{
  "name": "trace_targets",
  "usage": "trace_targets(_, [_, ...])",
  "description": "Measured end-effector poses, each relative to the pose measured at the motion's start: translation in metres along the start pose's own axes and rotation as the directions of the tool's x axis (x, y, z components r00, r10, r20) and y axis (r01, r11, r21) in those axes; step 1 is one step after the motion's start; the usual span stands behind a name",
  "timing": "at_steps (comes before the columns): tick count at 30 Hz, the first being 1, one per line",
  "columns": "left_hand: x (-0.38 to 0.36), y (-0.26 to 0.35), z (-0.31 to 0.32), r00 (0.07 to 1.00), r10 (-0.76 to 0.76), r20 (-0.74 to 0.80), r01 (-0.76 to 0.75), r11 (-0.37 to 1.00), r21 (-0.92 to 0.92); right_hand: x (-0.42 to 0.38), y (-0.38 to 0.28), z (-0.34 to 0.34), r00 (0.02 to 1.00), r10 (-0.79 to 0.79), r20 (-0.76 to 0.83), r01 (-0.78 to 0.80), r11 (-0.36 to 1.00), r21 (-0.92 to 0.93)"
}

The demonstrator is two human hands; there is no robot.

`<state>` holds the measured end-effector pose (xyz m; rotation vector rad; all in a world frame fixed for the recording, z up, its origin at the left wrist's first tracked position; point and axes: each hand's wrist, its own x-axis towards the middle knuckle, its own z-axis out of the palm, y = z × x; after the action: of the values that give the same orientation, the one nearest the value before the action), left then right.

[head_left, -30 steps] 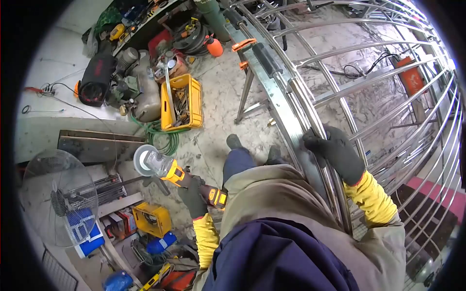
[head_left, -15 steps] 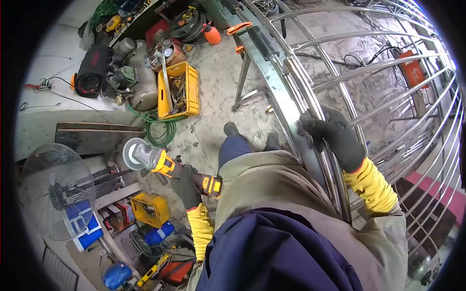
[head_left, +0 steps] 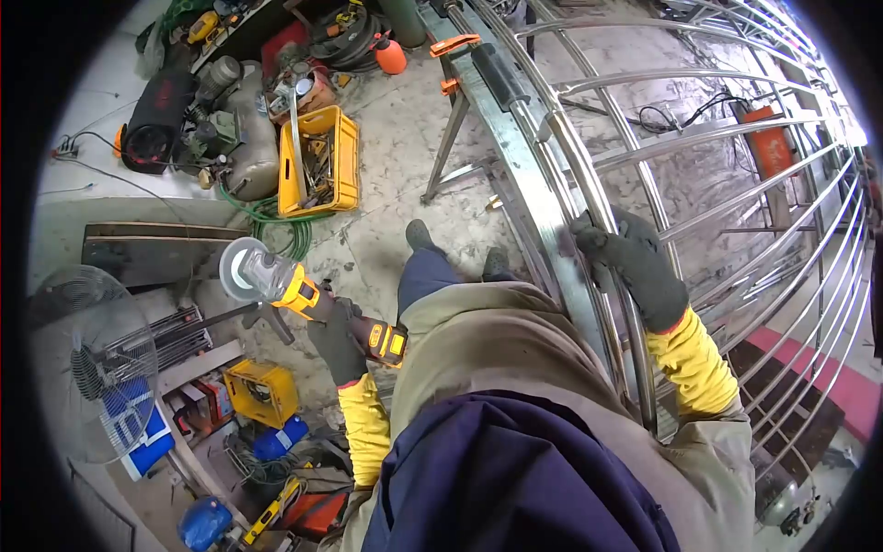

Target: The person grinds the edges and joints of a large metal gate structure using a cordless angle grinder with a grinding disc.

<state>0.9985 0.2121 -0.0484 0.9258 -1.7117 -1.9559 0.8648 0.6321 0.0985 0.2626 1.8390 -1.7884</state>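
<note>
My left hand [head_left: 337, 348], in a dark glove, is closed round the body of a yellow-and-black cordless angle grinder [head_left: 300, 293]. The grinder's pale round disc and guard point away to the upper left, and its battery end lies by my waist. A side handle sticks out below its head. On the right, my right hand [head_left: 641, 271], gloved too, is wrapped round a shiny metal tube [head_left: 589, 184] of a large curved frame of bent bars [head_left: 681, 78]. Under the tube runs a long steel beam [head_left: 515, 152]. Some of the right fingers are hidden behind the tube.
An orange clamp [head_left: 454, 44] grips the beam, which stands on a trestle leg [head_left: 448, 147]. A yellow crate [head_left: 348, 175] of tools and a green hose [head_left: 299, 241] lie ahead on the floor. A fan [head_left: 92, 363] and a smaller yellow crate [head_left: 283, 386] are at left.
The grinder and my left hand have shifted slightly left, and more of its side handle shows. The floor items have slid left in view. My right hand stays on the tube.
</note>
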Motion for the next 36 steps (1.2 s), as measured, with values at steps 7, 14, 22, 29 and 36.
trace_targets(7, [0.007,-0.002,-0.001,0.999,-0.028,0.036,0.026,0.998,0.060,-0.001,0.000,0.000,0.998,-0.046,0.039,0.042,0.994,0.099])
trace_targets(14, [0.010,-0.010,-0.006,0.999,-0.033,0.026,0.032,0.999,0.021,0.002,0.018,-0.007,0.995,-0.094,0.021,0.089,0.980,0.179])
trace_targets(22, [0.016,-0.007,-0.004,0.999,-0.011,0.041,0.012,1.000,-0.025,0.001,0.011,-0.009,0.995,-0.087,0.050,0.079,0.988,0.135])
trace_targets(29, [0.018,-0.002,0.002,0.998,-0.023,0.051,0.025,0.999,-0.036,-0.002,0.005,0.001,0.999,-0.038,-0.011,0.039,0.994,0.101])
trace_targets(36, [0.020,0.007,0.011,0.998,-0.030,0.059,0.030,1.000,-0.004,-0.003,0.008,0.000,0.999,-0.038,-0.009,0.039,0.990,0.134])
